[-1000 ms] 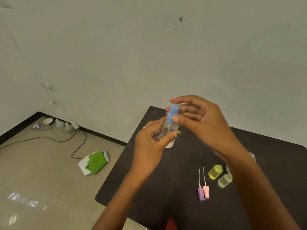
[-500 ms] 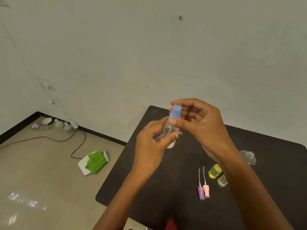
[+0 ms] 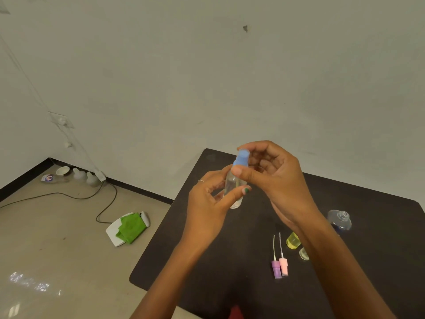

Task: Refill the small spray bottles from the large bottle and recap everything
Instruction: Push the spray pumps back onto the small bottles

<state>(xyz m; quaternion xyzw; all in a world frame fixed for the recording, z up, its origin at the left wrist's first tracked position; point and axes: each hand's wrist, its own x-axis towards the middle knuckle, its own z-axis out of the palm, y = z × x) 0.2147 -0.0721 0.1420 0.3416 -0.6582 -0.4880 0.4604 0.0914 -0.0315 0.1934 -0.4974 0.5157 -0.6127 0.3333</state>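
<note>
A small clear spray bottle (image 3: pixel 232 187) is held upright above the black table (image 3: pixel 230 238). My left hand (image 3: pixel 210 203) grips its body between thumb and fingers. My right hand (image 3: pixel 273 180) pinches the bottle's blue spray top (image 3: pixel 241 158) between thumb and fingertips. On the table lie a purple spray head (image 3: pixel 276 268) and a pink spray head (image 3: pixel 284 265) with their thin tubes pointing away. A small yellow bottle (image 3: pixel 292 240) and a small clear bottle (image 3: pixel 304 253) stand beside my right forearm, partly hidden. The large clear bottle (image 3: pixel 340 219) is at the right.
The table's left edge drops to a beige floor with a white dustpan holding a green cloth (image 3: pixel 128 227), a black cable (image 3: pixel 69 196) and several bottles (image 3: pixel 85 177) by the wall. A red object (image 3: pixel 235 313) peeks in at the bottom edge.
Both hands and the bottle have sunk slightly in view. My right hand has shifted round the blue top, and the large bottle has come into sight past my right forearm.
</note>
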